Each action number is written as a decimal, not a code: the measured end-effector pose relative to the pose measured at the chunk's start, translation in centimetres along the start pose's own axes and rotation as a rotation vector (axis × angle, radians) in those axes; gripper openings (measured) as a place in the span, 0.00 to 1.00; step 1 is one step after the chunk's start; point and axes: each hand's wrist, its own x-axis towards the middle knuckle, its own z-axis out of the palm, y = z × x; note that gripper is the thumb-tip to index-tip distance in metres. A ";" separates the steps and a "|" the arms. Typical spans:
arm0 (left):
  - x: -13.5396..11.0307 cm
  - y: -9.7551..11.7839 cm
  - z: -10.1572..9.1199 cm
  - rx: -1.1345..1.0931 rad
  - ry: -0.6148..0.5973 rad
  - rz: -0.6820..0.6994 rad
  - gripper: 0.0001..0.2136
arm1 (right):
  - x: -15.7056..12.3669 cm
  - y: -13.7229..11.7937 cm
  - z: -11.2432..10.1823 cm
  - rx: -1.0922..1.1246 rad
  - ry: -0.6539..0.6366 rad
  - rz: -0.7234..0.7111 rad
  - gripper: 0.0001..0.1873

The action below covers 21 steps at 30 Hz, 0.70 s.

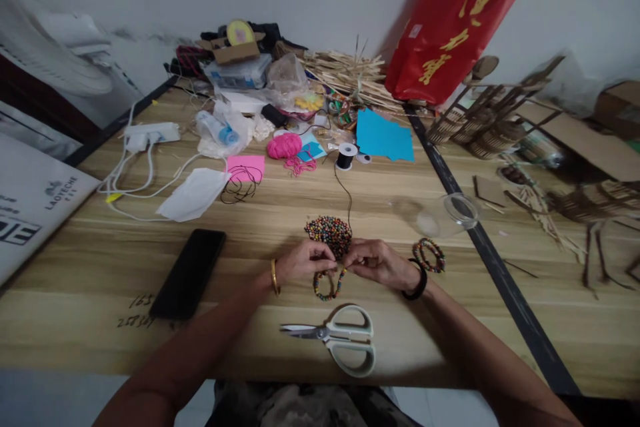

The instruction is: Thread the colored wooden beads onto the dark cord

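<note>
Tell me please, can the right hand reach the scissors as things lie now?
Probably yes: the scissors lie on the table close to the right hand, nothing between. But it pinches the bead loop together with the left hand.

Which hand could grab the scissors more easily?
Probably the right hand. The scissors lie close to the person, their handles below the right hand and their blades nearer the left hand. Both hands pinch the bead strand, so it would have to let go first.
</note>
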 end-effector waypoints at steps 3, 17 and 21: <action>0.1 -0.3 0.8 -0.137 -0.063 -0.053 0.18 | 0.0 -0.2 0.0 0.017 -0.052 -0.025 0.11; 0.2 -0.4 1.8 -0.087 -0.045 -0.133 0.18 | -0.2 -0.9 1.1 -0.268 -0.025 -0.111 0.08; 0.2 -0.4 1.9 -0.004 -0.065 -0.121 0.17 | -0.3 -1.2 0.8 -0.291 -0.049 -0.110 0.09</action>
